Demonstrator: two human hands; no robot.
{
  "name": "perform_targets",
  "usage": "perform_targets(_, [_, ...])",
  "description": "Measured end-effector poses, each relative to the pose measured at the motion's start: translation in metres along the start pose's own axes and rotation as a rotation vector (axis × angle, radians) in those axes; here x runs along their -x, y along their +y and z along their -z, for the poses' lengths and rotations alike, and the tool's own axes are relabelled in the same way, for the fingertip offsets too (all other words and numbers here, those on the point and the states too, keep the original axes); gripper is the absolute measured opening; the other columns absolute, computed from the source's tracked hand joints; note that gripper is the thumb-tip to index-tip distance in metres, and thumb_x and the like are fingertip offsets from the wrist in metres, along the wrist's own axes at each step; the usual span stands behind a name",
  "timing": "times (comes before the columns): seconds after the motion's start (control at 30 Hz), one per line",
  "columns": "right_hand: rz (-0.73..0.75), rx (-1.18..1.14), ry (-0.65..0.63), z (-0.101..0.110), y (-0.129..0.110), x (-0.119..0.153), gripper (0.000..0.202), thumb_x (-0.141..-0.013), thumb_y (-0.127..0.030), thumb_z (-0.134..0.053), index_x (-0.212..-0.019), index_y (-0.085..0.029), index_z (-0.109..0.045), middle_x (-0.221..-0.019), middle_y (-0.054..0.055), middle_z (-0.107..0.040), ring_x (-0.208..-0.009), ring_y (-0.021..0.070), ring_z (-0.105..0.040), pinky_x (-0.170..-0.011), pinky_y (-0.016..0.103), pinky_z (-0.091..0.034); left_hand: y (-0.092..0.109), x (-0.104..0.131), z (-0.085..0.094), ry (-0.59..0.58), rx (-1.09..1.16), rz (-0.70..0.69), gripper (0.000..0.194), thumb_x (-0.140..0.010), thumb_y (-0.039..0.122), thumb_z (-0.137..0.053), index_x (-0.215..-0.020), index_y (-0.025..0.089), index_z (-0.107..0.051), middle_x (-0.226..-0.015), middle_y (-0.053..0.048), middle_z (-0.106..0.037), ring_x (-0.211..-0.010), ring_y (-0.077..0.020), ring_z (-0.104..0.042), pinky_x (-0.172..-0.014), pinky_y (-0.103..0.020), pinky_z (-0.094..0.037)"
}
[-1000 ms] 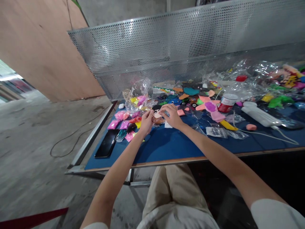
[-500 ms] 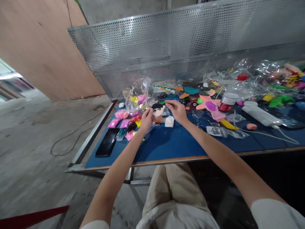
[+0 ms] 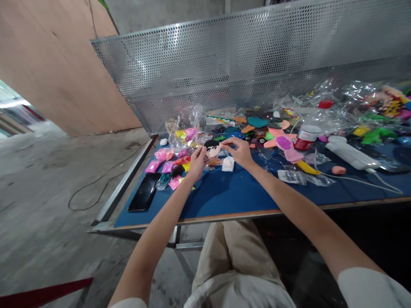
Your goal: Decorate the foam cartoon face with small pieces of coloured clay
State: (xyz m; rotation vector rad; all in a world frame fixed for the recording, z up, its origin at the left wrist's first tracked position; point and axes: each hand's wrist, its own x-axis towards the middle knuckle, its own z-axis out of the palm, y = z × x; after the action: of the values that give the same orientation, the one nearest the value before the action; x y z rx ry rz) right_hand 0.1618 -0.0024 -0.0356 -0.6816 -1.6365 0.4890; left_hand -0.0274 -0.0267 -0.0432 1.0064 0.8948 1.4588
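Note:
A flat clay face (image 3: 212, 150) with black hair and dark eyes and brows is held up above the blue table. My left hand (image 3: 198, 162) is closed on its left edge, thumb in front. At the opposite edge, by the ear, the thumb and index finger of my right hand (image 3: 239, 150) are pinched together against the face. Any small piece between those fingertips is hidden. Just below my right hand lies a white packet (image 3: 228, 164). Small bags of coloured clay (image 3: 167, 167) surround my left hand, pink, red, yellow and black among them.
A black phone (image 3: 143, 192) lies at the table's left end. Rightward are flat coloured clay shapes (image 3: 287, 147), a red-and-white tub (image 3: 307, 137), a white corded device (image 3: 353, 154) and crumpled clear plastic. A perforated metal panel (image 3: 205, 64) stands behind the blue table (image 3: 221, 201).
My right hand has moved slightly left and down, so its fingertips now meet the face's right edge. My left hand keeps its hold, almost still.

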Motion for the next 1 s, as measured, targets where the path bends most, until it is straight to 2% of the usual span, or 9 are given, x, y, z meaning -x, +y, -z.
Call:
perform_targets(0.13, [0.032, 0.049, -0.022, 0.001, 0.002, 0.000, 0.031, -0.097, -0.055, -0.068, -0.091, -0.028, -0.082, -0.098, 0.007, -0.081, -0.094, 0.0264, -0.074, -0.093, 0.044, -0.058, 0.001, 0.001, 0.001, -0.006, -0.028, -0.020, 0.035, -0.085, 0.046, -0.083, -0.079, 0.019, -0.061, -0.071, 0.004, -0.058, -0.077, -0.0128, -0.067, -0.097, -0.039, -0.063])
perform_targets(0.23, [0.121, 0.095, -0.026, 0.005, 0.005, -0.002, 0.032, -0.101, -0.052, -0.064, -0.095, -0.027, -0.082, -0.098, 0.007, -0.081, -0.094, 0.0248, -0.074, -0.090, 0.041, -0.059, 0.004, 0.004, 0.001, -0.052, -0.078, 0.054, 0.034, -0.085, 0.046, -0.083, -0.089, 0.018, -0.064, -0.075, 0.003, -0.060, -0.077, -0.0139, -0.069, -0.092, -0.041, -0.066])
perform_targets(0.4, [0.207, 0.244, -0.077, 0.016, 0.013, -0.007, 0.028, -0.106, -0.041, -0.057, -0.110, -0.027, -0.080, -0.104, 0.007, -0.079, -0.101, 0.0248, -0.071, -0.093, 0.040, -0.057, 0.007, 0.017, -0.003, -0.269, -0.263, 0.274, 0.043, -0.086, 0.036, -0.083, -0.122, 0.019, -0.066, -0.085, 0.001, -0.064, -0.072, -0.0122, -0.066, -0.083, -0.045, -0.069])
perform_targets(0.5, [0.210, 0.318, -0.145, 0.021, 0.018, -0.010, 0.027, -0.107, -0.036, -0.055, -0.114, -0.026, -0.079, -0.104, 0.008, -0.076, -0.102, 0.0258, -0.068, -0.096, 0.042, -0.056, 0.009, 0.025, -0.004, -0.402, -0.448, 0.293, 0.049, -0.087, 0.040, -0.081, -0.129, 0.019, -0.066, -0.092, -0.004, -0.068, -0.074, -0.0164, -0.067, -0.071, -0.043, -0.070])
perform_targets(0.6, [0.219, 0.351, -0.198, 0.022, 0.019, -0.010, 0.027, -0.106, -0.032, -0.055, -0.117, -0.026, -0.079, -0.106, 0.009, -0.075, -0.104, 0.0260, -0.067, -0.098, 0.043, -0.055, 0.018, 0.027, -0.002, -0.496, -0.796, 0.161, 0.047, -0.086, 0.049, -0.079, -0.122, 0.019, -0.073, -0.095, -0.007, -0.074, -0.062, -0.0158, -0.067, -0.056, -0.030, -0.062])
perform_targets(0.67, [0.222, 0.359, -0.240, 0.021, 0.018, -0.009, 0.028, -0.106, -0.029, -0.054, -0.119, -0.027, -0.079, -0.108, 0.009, -0.075, -0.105, 0.0258, -0.067, -0.098, 0.044, -0.055, 0.026, 0.025, 0.002, -0.503, -1.026, 0.013, 0.042, -0.089, 0.053, -0.074, -0.113, 0.019, -0.078, -0.082, -0.005, -0.075, -0.050, -0.0130, -0.062, -0.051, -0.025, -0.053])
perform_targets(0.77, [0.237, 0.331, -0.307, 0.019, 0.013, -0.008, 0.027, -0.106, -0.028, -0.054, -0.117, -0.026, -0.079, -0.109, 0.009, -0.075, -0.104, 0.0255, -0.068, -0.096, 0.043, -0.056, 0.037, 0.019, 0.009, -0.327, -1.220, -0.272, 0.041, -0.094, 0.054, -0.065, -0.088, 0.016, -0.080, -0.064, -0.004, -0.070, -0.050, -0.0148, -0.062, -0.054, -0.025, -0.047])
perform_targets(0.87, [0.231, 0.300, -0.368, 0.018, 0.008, -0.007, 0.024, -0.105, -0.029, -0.057, -0.115, -0.023, -0.078, -0.109, 0.010, -0.077, -0.102, 0.0254, -0.071, -0.093, 0.040, -0.058, 0.040, 0.014, 0.011, -0.163, -1.145, -0.446, 0.050, -0.097, 0.057, -0.057, -0.075, 0.016, -0.076, -0.065, -0.006, -0.072, -0.057, -0.0165, -0.064, -0.057, -0.026, -0.045])
perform_targets(1.0, [0.228, 0.279, -0.407, 0.015, 0.007, -0.004, 0.022, -0.103, -0.031, -0.061, -0.111, -0.021, -0.079, -0.101, 0.009, -0.079, -0.092, 0.0236, -0.073, -0.084, 0.036, -0.059, 0.034, 0.014, 0.006, -0.203, -0.917, -0.426, 0.052, -0.094, 0.063, -0.060, -0.090, 0.016, -0.080, -0.084, -0.007, -0.079, -0.063, -0.0154, -0.065, -0.061, -0.025, -0.048])
